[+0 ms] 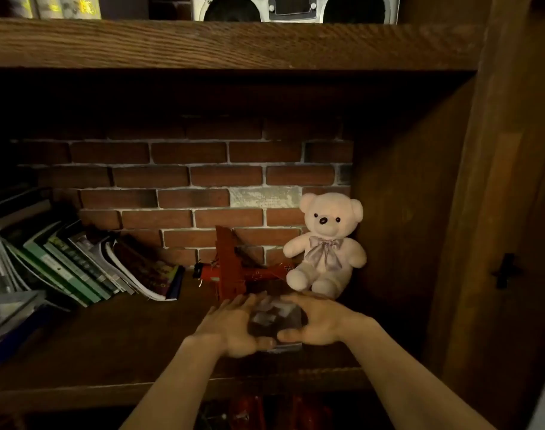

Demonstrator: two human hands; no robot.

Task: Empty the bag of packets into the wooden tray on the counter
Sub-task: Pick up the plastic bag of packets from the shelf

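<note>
Books (88,268): leaning stack at far left of the shelf (116,346), spines tilted rightward, resting against the brick backing (184,178).
Toy plane (231,271): red, mid-shelf, one wing raised toward the brick; tail touching or just in front of the bear's foot, cannot tell which.
Left hand (231,330): fingers spread and part curled, pressed against the left side of the bag; blurred.
Bag (276,318): small, glossy, semi-transparent, dark with pale patches; held between both hands just above the shelf's front part, near the plane and bear. Contents not legible.
Right hand (319,321): cupped round the bag's right side, thumb under its lower edge, fingers over the top.
Teddy bear (325,243): cream, seated upright at the shelf's right rear corner, pale bow at neck.
Side panel (414,231): dark wood, closing the shelf at right.
</note>
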